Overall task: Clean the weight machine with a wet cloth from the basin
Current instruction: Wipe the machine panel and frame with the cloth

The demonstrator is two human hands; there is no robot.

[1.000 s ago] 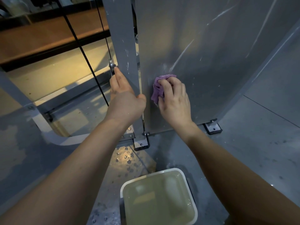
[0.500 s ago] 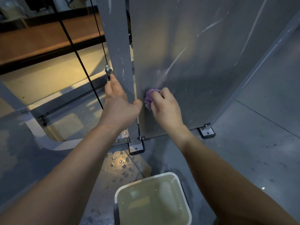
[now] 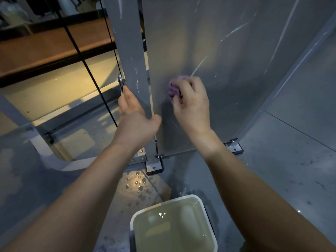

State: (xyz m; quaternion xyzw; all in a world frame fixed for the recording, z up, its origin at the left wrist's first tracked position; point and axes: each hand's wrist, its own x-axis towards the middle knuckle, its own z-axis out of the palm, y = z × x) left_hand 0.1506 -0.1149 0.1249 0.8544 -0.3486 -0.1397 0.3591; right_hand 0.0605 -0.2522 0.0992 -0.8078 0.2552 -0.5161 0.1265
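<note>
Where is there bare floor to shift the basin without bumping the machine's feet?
The widest bare floor lies right of the basin, below the right foot of the panel. A narrower strip lies left of the basin, below the white curved tube. It is crowded between the basin and the middle foot, where droplets lie.

I see the weight machine [image 3: 227, 70], a tall grey metal wall with white scratch marks. It stands on the floor [image 3: 281, 179] on small black feet. The purple cloth [image 3: 172, 88] is scrunched up and pressed on that wall, low down near its left edge, under my right hand [image 3: 192, 106]. The white square basin [image 3: 206, 215] sits on the floor just in front, full of cloudy water.
</note>
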